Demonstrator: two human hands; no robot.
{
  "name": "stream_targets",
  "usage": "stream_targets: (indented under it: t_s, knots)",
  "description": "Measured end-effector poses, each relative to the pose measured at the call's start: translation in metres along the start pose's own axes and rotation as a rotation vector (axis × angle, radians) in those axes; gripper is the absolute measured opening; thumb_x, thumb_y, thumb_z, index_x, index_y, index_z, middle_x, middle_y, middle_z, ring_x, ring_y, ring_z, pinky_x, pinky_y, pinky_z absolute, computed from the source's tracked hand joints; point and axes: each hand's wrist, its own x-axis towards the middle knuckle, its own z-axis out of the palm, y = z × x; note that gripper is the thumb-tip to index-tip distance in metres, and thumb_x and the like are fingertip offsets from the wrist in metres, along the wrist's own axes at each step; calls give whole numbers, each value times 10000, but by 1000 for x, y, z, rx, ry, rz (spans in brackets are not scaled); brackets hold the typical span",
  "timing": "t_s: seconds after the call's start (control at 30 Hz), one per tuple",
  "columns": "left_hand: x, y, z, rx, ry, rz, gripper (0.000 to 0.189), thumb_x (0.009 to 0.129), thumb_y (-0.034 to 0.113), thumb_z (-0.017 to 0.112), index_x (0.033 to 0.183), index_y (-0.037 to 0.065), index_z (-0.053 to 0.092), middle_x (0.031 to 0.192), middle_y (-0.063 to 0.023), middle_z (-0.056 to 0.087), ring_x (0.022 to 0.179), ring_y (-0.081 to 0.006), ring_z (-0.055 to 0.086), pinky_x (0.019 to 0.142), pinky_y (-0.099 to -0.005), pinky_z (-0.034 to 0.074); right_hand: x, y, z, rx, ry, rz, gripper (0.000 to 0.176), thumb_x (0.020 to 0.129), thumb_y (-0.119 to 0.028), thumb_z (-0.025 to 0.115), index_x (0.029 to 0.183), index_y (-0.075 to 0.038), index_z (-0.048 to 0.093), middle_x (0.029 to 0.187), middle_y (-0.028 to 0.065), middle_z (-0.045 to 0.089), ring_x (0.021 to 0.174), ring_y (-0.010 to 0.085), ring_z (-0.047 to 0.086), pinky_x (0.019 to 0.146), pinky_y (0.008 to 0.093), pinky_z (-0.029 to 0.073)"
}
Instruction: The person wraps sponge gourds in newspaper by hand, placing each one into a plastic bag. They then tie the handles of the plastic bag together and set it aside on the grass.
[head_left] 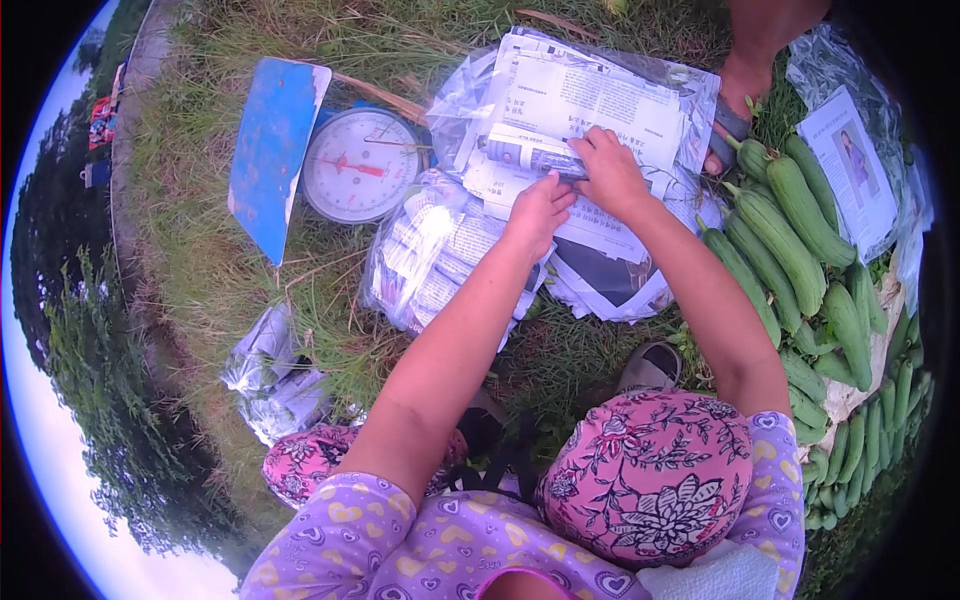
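Note:
Both hands are at a rolled newspaper bundle (530,153) lying on a stack of printed newspaper sheets (590,95). My left hand (541,212) is at the near side of the roll, its fingers bent and together near the roll's right end. My right hand (610,170) presses its curled fingers on that right end. What the roll contains is hidden. Left of the stack, a clear plastic bag (430,255) holds several newspaper-wrapped bundles. Clear plastic also lies around the sheets.
A dial scale (361,165) with a blue plate (277,155) stands on the grass at left. Long green gourds (785,240) are piled at right, beside a printed sheet (850,165) on plastic. Another person's sandalled foot (738,100) is at top right. Silvery wrapped bundles (285,380) lie lower left.

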Motion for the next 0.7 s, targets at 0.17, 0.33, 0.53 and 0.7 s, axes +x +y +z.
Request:
stream_targets:
  t_s: [0.17, 0.33, 0.53, 0.7]
  knots:
    - [-17, -5, 6, -296, -204, 196, 353, 946, 279, 540, 1205, 42, 507, 1154, -75, 591, 1087, -188, 549, 952, -392, 416, -14, -17, -6, 491, -2, 108, 523, 659, -165, 782, 1134, -17, 620, 1043, 141, 651, 981, 317, 622, 863, 380, 495]
    - [-42, 2, -5, -321, -251, 242, 434, 889, 257, 630, 1218, 9, 494, 1110, -123, 607, 1062, -234, 586, 939, -411, 479, -37, -32, -19, 982, -312, 291, 506, 730, -235, 800, 1139, -3, 613, 999, 104, 684, 957, 204, 628, 862, 333, 477]
    - [-70, 6, 8, -526, -135, 223, 412, 858, 155, 652, 1204, -10, 501, 1099, -134, 613, 1004, -251, 613, 896, -406, 503, -48, -11, -12, 647, 234, 202, 499, 812, -378, 717, 1132, -5, 633, 1030, 140, 678, 941, 272, 641, 871, 367, 476]
    - [-66, 3, 15, -275, -14, 383, 459, 881, 143, 638, 1271, 11, 435, 1155, -121, 586, 1030, -234, 601, 868, -396, 513, -66, -51, -52, 702, -258, 237, 646, 819, -427, 673, 1268, 17, 532, 1094, 252, 636, 1013, 355, 629, 910, 382, 462]
